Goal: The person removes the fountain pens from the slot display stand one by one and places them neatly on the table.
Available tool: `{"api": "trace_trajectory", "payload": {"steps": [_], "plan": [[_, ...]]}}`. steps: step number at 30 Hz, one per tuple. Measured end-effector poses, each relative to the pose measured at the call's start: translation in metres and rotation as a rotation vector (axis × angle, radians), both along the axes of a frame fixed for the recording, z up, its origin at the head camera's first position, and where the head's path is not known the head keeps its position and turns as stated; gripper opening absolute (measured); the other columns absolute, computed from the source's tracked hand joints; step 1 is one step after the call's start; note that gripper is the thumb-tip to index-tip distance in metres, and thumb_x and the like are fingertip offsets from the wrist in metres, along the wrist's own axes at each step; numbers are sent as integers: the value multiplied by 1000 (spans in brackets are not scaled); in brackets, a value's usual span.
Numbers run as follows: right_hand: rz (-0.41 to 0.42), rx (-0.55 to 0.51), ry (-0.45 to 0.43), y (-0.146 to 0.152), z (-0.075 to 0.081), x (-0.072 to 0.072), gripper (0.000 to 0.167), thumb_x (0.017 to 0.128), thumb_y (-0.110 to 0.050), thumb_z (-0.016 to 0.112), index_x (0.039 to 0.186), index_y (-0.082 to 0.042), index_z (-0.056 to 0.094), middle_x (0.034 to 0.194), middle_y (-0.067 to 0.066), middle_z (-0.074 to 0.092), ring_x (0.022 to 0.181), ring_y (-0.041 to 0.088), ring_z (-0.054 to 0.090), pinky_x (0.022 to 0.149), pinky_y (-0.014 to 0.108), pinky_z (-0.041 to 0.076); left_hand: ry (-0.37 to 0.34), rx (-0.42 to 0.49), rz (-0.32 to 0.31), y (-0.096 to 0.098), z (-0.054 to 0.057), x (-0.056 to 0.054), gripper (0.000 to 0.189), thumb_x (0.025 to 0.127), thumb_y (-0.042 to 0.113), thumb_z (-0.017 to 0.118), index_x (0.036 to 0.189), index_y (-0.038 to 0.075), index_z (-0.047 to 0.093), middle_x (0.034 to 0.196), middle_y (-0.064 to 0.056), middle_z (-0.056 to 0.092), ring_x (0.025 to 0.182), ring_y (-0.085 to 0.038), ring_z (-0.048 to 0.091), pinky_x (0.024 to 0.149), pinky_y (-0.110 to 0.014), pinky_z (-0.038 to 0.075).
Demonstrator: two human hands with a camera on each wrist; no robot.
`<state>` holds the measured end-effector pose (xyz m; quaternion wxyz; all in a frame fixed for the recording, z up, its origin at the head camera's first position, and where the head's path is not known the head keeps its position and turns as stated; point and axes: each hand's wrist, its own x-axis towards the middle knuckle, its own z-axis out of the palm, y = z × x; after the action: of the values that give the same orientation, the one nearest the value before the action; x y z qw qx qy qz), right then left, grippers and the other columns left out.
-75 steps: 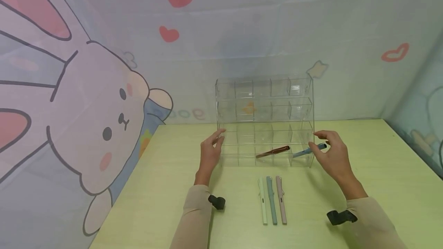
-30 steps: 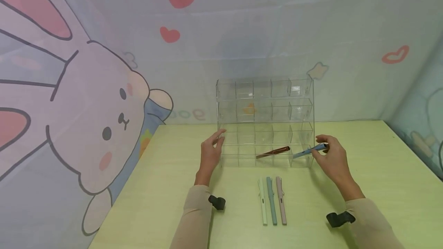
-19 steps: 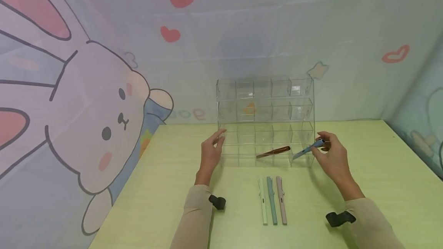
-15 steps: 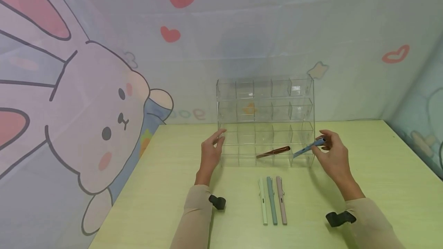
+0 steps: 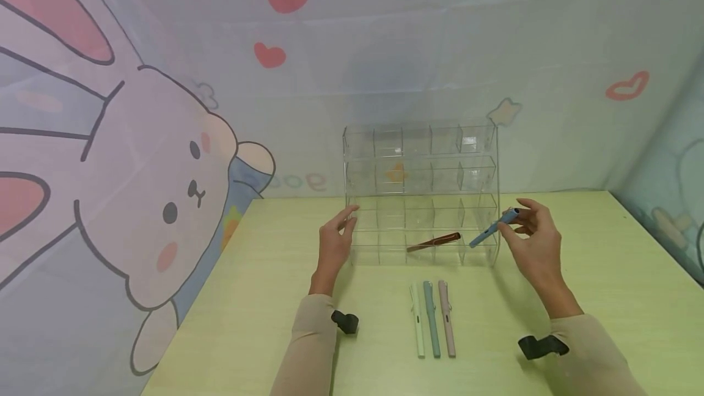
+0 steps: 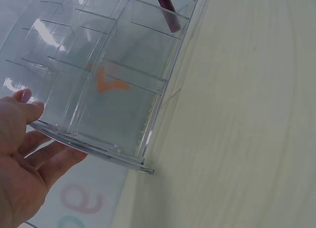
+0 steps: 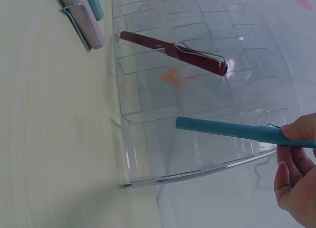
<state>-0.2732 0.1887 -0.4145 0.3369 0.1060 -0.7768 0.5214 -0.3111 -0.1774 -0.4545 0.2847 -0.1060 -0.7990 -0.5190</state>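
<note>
A clear acrylic pen rack [image 5: 418, 219] with stepped rows of compartments stands toward the back of the table. My left hand [image 5: 334, 243] holds its left side edge, thumb in front and fingers behind, as the left wrist view shows. My right hand [image 5: 536, 246] pinches a blue pen [image 5: 489, 231] near its capped end, between thumb and fingers. The pen slants down to the left, its lower end over the bottom right compartment. A dark red pen [image 5: 434, 242] lies slanted across the bottom row. In the right wrist view the blue pen [image 7: 222, 128] crosses in front of the rack.
In front of the rack, a pale green pen [image 5: 418, 322], a teal pen [image 5: 432, 319] and a mauve pen [image 5: 447, 319] lie side by side on the table [image 5: 247, 322]. A printed cloth backdrop [image 5: 418, 47] hangs right behind the rack.
My right hand has closed its fingers on the blue pen and moved it up and to the right, tilting it more steeply. My left hand and the other pens have stayed put.
</note>
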Motion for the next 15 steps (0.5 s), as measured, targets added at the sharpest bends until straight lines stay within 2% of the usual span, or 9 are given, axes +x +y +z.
{"api": "trace_trajectory", "payload": {"steps": [8,15], "plan": [[4,-81,114,-3,9,5,54,84,13,73,134,4,53,106,9,68,92,-6,61,75,11,46,-21,-10,11,0,1,3,28,100,12,63,127,9,69,134,-12,63,115,-34,65,97,-48,51],[35,-91,183,-3,11,6,47,82,17,73,126,6,60,105,11,70,91,-2,63,74,12,45,-53,-30,20,0,2,4,29,102,15,61,129,12,68,134,-11,63,117,-36,63,97,-48,51]]}}
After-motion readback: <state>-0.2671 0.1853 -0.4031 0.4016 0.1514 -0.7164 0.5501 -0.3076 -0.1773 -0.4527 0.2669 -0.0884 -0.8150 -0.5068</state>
